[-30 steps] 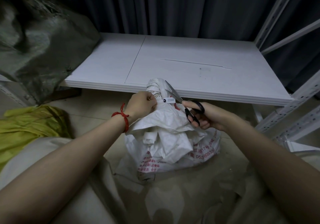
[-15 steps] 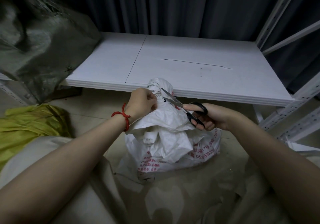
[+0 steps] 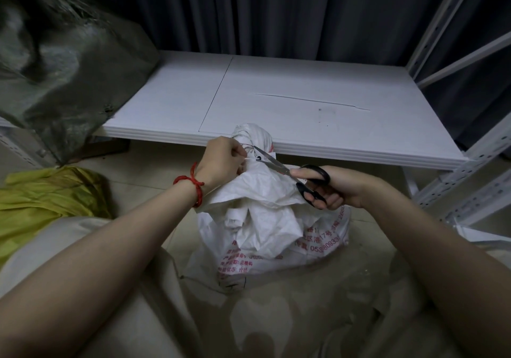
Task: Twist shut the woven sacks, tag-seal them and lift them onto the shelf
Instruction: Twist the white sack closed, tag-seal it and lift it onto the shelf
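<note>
A white woven sack (image 3: 265, 227) with red print stands on the floor in front of the low white shelf (image 3: 304, 103). Its neck (image 3: 253, 136) is twisted into a knob with a tag seal around it. My left hand (image 3: 224, 161) pinches the thin white tail of the tag seal (image 3: 249, 158) beside the neck. My right hand (image 3: 331, 186) grips black-handled scissors (image 3: 293, 175), whose blades point left at the tail close to my left fingers. The seal's small label is mostly hidden behind the blades.
A dark green sack (image 3: 60, 75) sits on the shelf's left end. A yellow-green sack (image 3: 47, 194) lies on the floor at left. White shelf uprights (image 3: 470, 169) rise at right, dark curtains hang behind, and pale cloth or sacking covers the foreground.
The scissors swung down from pointing up at the neck to lying nearly level, blades now at the tag tail. My right hand slid right; my left hand kept its pinch.
</note>
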